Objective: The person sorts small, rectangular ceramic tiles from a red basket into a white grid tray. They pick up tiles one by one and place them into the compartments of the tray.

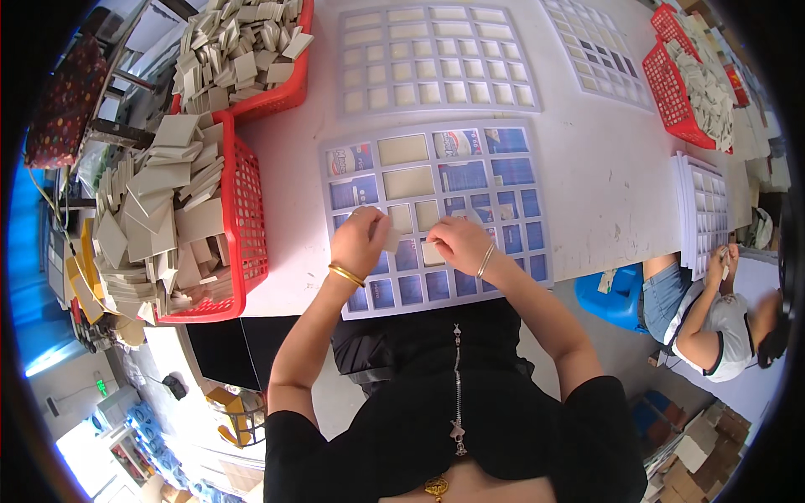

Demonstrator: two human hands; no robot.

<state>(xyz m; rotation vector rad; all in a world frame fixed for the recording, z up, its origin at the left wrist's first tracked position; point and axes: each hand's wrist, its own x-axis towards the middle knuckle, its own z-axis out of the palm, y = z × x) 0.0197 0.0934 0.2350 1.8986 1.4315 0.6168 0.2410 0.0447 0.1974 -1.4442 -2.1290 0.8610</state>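
Note:
A white grid tray [542, 220] lies at the table's near edge in front of me. Blue printed material shows in most of its compartments, while several hold flat cream pieces [408, 183]. My left hand [360, 241] is over the tray's left part, its fingers closed on a small cream board piece [392, 241] that looks tilted. Just to the right, my right hand [461, 245] pinches at the edge of another cream board piece [432, 254], which sits in or over a middle compartment. My fingers partly cover the compartments around both pieces.
Red baskets [250, 218] heaped with cream pieces stand at the left. Beyond my tray lies a second grid tray [438, 111], with another tray [597, 52] farther right. Stacked trays [703, 210] and a red basket [677, 92] are at the right, near a seated person [713, 323].

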